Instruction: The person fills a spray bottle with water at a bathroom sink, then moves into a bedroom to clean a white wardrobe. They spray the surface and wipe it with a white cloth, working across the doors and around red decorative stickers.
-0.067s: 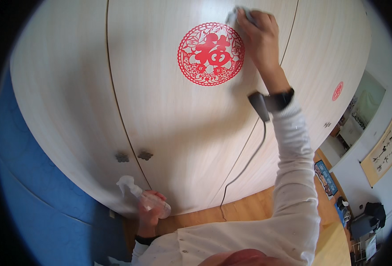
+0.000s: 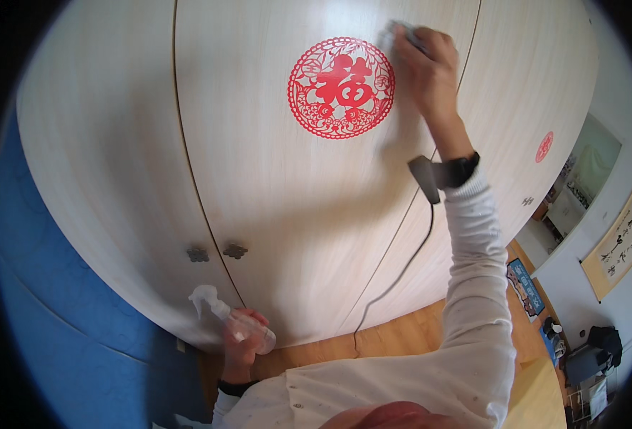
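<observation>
Dial: whole view, 12 at the top.
Right hand (image 2: 434,68): 1 o'clock, raised; fingers closed in a pinch on the grey cloth (image 2: 390,33), no gap showing.
Grey cloth: 1 o'clock, bunched, slightly blurred; looks to be against the pale cupboard door (image 2: 280,186), contact edge hard to make out.
Left hand (image 2: 237,350): 7 o'clock, low; fingers wrapped round the body of the spray bottle (image 2: 221,308), clear of the trigger.
Spray bottle: 7 o'clock, clear with white head, tilted, nozzle end toward 10; liquid level cannot be told.
Red round decal (image 2: 342,87): 12 o'clock, flat on the door; cloth just off its 1 o'clock edge, not over it.
Dark handles (image 2: 234,251): 8 o'clock, a pair, one each side of the door seam; no hand near.
Door surface, done or left: judged mid-wipe; no wet patch, streak or edge shows which parts have been gone over, so the remainder cannot be told.
Small red decal (image 2: 544,146): between 2 and 3 o'clock, well apart from both hands.
</observation>
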`<state>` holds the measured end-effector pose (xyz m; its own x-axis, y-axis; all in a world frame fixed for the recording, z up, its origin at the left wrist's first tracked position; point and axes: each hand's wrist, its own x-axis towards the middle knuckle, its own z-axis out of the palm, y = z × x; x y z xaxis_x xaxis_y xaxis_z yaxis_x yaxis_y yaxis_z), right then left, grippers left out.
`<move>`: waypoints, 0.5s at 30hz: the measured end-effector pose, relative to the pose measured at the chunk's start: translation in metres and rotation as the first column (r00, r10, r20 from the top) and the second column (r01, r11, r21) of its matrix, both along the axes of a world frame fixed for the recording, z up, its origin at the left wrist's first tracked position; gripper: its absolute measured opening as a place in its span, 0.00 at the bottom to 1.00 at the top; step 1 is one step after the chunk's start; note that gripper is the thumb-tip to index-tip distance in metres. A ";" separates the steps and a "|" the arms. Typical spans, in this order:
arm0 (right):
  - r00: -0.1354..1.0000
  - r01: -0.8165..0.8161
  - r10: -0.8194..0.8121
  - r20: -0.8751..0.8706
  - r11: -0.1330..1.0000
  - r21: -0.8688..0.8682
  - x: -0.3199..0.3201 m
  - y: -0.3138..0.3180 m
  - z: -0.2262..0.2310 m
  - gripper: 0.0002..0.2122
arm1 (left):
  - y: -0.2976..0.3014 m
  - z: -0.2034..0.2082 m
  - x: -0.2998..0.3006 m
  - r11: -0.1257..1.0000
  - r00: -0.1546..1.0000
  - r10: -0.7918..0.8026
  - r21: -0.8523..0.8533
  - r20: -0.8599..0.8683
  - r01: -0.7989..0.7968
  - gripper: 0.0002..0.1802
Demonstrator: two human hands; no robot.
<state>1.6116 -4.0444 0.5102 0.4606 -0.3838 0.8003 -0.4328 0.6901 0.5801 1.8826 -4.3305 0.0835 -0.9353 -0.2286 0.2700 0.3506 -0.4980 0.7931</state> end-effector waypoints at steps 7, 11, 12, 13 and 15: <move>0.999 0.010 -0.019 -0.040 0.976 -0.218 -0.003 -0.004 0.030 0.19 | -0.003 0.001 0.004 0.996 0.995 0.094 0.016 -0.040 -0.093 0.29; 0.990 -0.021 0.027 -0.138 0.999 0.050 -0.003 0.003 -0.005 0.17 | -0.005 0.000 0.004 0.995 0.995 0.097 -0.025 -0.016 -0.098 0.30; 0.998 -0.030 0.024 -0.056 0.994 -0.104 -0.008 0.011 -0.001 0.11 | -0.005 -0.001 0.003 0.994 0.996 0.088 -0.066 0.008 -0.087 0.31; 0.995 -0.075 0.060 -0.074 0.971 -0.225 -0.011 0.019 0.003 0.07 | -0.005 -0.001 0.003 0.994 0.995 0.101 -0.039 -0.015 -0.101 0.31; 0.998 0.062 -0.061 0.014 0.948 -0.312 -0.015 0.024 0.016 0.15 | -0.006 -0.002 0.002 0.993 0.988 0.115 -0.008 -0.106 -0.116 0.31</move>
<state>1.5964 -4.0208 0.5260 0.4408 -0.1419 0.8863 -0.3856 0.8617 0.3298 1.8850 -4.3366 0.0818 -0.8691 -0.3289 0.3695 0.4870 -0.4381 0.7556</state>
